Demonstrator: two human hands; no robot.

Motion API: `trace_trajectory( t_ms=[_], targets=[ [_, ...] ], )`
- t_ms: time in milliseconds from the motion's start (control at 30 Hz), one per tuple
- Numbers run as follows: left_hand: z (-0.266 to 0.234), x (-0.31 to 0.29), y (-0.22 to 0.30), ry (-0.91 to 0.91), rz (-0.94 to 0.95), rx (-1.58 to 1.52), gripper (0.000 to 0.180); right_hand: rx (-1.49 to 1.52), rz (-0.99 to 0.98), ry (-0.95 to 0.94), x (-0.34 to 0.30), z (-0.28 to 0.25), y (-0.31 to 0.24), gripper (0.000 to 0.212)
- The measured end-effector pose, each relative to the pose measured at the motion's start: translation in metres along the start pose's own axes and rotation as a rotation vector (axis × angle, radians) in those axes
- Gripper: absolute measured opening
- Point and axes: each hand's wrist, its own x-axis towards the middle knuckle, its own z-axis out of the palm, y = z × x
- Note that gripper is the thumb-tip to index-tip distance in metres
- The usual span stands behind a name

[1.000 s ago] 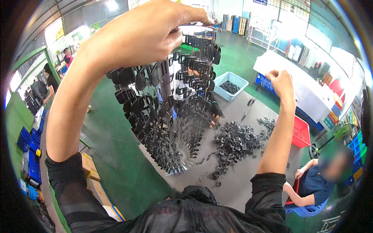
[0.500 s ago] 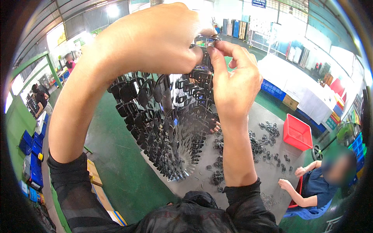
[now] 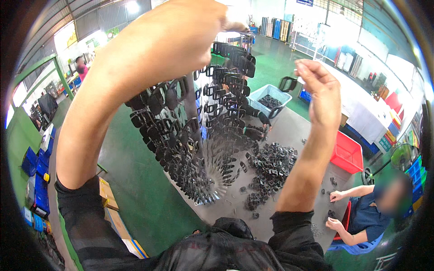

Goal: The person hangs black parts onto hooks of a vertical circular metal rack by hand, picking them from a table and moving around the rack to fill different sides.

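A tall rack (image 3: 189, 97) stands before me, hung with many rows of black plastic frame-shaped parts (image 3: 224, 72). My left hand (image 3: 205, 27) is raised at its upper rim, one finger stretched along the top; the other fingers are hidden or smeared. Out to the right of the rack, my right hand (image 3: 323, 88) is held up with its fingers pinched together. A small black frame-shaped part (image 3: 288, 84) hangs at those fingertips, seemingly held by them. Below, a heap of similar black parts (image 3: 273, 165) lies on the grey table (image 3: 228, 212).
A light blue basket (image 3: 282, 95) with black parts stands at the table's far side. Behind the rack, another person's hands (image 3: 258, 132) show. A red tub (image 3: 347, 153) sits at the right, near a seated person (image 3: 361, 217) handling small parts. White-covered tables (image 3: 368, 113) stand beyond.
My right hand has moved from the rack's top out to the right, with a black part at its fingertips. My left hand has shifted slightly left and up. The heap and basket have come into sight.
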Motion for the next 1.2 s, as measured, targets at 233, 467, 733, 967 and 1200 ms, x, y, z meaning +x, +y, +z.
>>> trace_trajectory(
  t_ms=[233,467,733,967,1200],
  targets=[
    [-0.010,-0.003,-0.001,0.004,0.029,-0.166,0.034,-0.950,-0.131,0.258,0.023,-0.044,0.018,0.022],
    [-0.022,0.018,0.022,-0.134,0.052,-0.205,0.034,-0.352,-0.437,0.144,-0.031,0.058,-0.028,0.014],
    [-0.009,0.026,0.030,-0.091,-0.011,0.049,0.029,-0.227,-0.493,0.300,-0.024,0.078,-0.015,0.006],
    [-0.014,0.022,0.019,-0.134,0.021,0.035,0.029,0.093,-0.141,0.079,-0.015,0.004,-0.001,0.012],
    [-0.013,0.012,0.007,-0.088,0.010,-0.218,0.038,-1.101,0.080,0.112,0.030,-0.076,0.030,0.026]
  ],
)
